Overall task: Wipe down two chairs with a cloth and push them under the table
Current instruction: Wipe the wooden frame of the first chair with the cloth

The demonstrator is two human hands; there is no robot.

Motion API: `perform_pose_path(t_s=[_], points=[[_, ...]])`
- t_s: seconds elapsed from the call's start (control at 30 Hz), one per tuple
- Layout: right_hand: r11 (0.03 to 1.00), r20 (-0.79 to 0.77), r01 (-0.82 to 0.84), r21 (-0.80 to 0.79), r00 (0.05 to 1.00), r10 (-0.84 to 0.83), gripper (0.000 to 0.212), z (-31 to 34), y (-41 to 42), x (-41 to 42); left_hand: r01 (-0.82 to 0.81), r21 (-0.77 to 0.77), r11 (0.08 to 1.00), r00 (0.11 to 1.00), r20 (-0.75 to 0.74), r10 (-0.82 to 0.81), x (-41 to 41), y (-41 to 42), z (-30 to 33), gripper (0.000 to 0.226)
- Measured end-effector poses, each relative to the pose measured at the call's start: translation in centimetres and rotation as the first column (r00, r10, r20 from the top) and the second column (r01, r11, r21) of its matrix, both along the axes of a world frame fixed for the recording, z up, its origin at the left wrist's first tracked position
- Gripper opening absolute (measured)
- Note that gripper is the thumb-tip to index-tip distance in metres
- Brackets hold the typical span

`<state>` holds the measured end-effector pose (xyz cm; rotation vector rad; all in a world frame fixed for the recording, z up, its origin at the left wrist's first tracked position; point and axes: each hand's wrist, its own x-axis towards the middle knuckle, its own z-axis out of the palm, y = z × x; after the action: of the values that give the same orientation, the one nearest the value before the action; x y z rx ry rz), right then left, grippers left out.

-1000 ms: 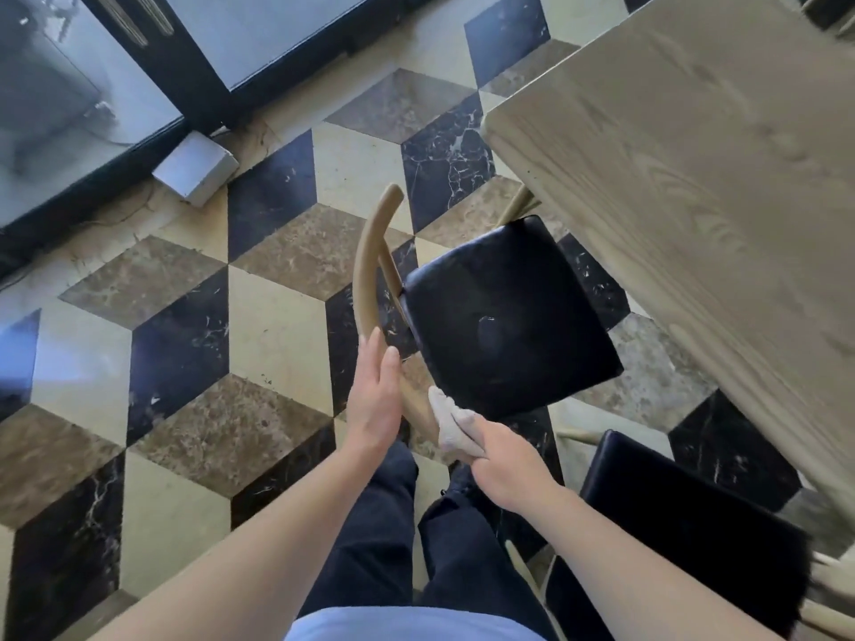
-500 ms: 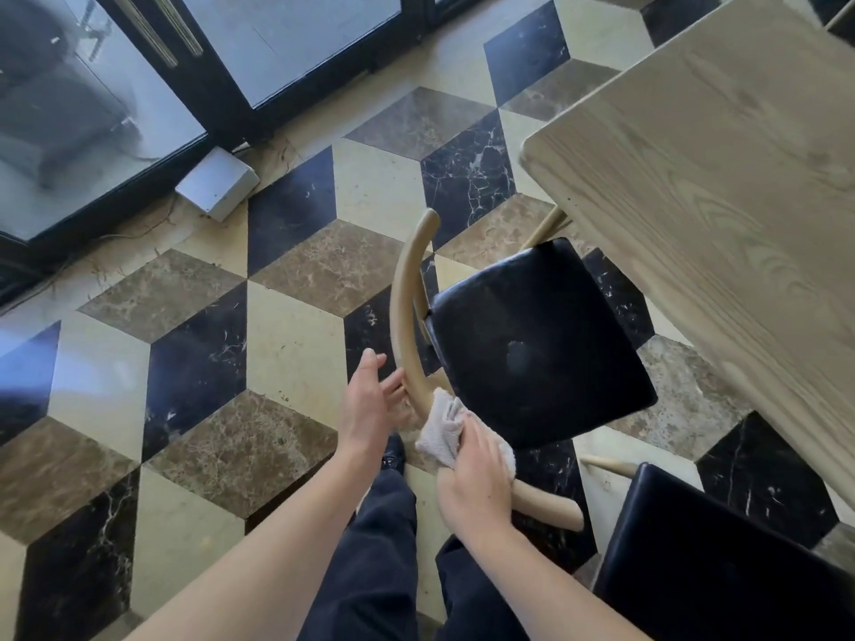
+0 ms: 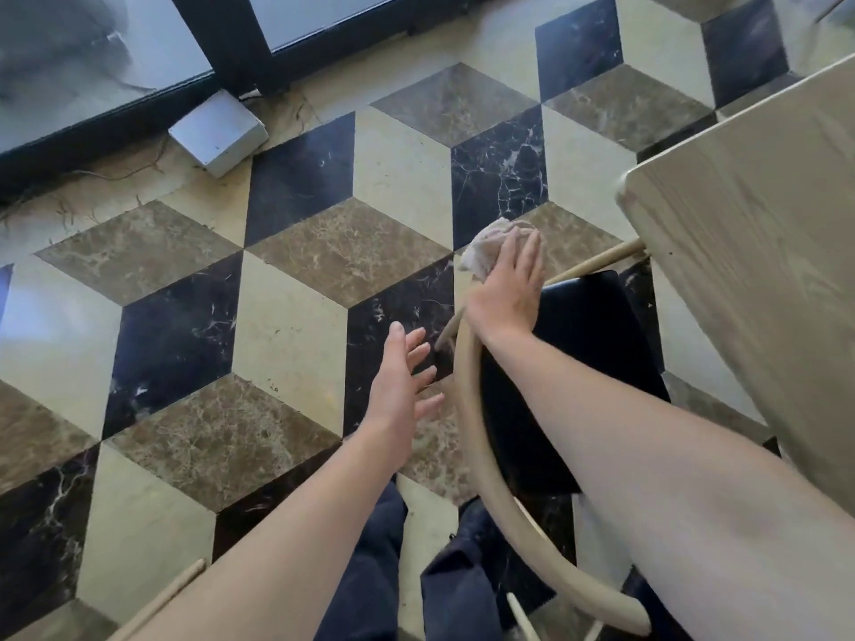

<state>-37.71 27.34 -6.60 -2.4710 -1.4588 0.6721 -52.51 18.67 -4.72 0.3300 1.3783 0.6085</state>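
A chair with a black seat (image 3: 597,344) and a curved pale wooden backrest (image 3: 481,455) stands beside the wooden table (image 3: 749,279). My right hand (image 3: 509,289) presses a crumpled light cloth (image 3: 486,247) onto the far end of the backrest. My left hand (image 3: 402,377) hovers open just left of the backrest, fingers spread, touching nothing. My right forearm hides part of the seat. The second chair does not show clearly; only a wooden rod (image 3: 157,599) appears at the bottom left.
The floor is a cube pattern of black, brown and cream marble tiles. A small grey box (image 3: 217,131) lies by the dark-framed glass doors (image 3: 231,43) at the top left. My dark trousers (image 3: 398,571) are at the bottom centre.
My right hand has slid the cloth along the backrest from its near part to its far end. My left hand has let go of the backrest and opened. The view has shifted closer.
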Motion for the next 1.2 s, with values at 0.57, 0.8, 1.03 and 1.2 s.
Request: perform_pose_path(t_s=[0.57,0.8,1.03,1.2], points=[[-0.052,0.114,-0.973,-0.227,-0.079,0.990,0.060,3.6,-13.7,0.0,-0.115,0.143,0.983,0.960,-0.237,0.147,-1.3,-4.5,2.2,0.049],[-0.297,-0.028,-0.941,-0.160,-0.297,0.955,0.032,0.9,-30.7,9.3,0.070,0.138,0.988,0.963,-0.269,-0.030,3.3,-10.2,3.5,0.043],[-0.296,-0.017,-0.943,-0.153,-0.297,0.955,0.033,-0.5,-38.1,19.4,0.166,0.101,0.981,0.922,-0.369,-0.118,6.7,-12.9,3.6,0.035],[-0.168,0.121,-0.985,-0.032,-0.170,0.978,0.058,-0.8,-38.3,19.6,0.250,0.123,0.960,0.869,-0.466,-0.167,6.4,-12.0,3.4,0.041]])
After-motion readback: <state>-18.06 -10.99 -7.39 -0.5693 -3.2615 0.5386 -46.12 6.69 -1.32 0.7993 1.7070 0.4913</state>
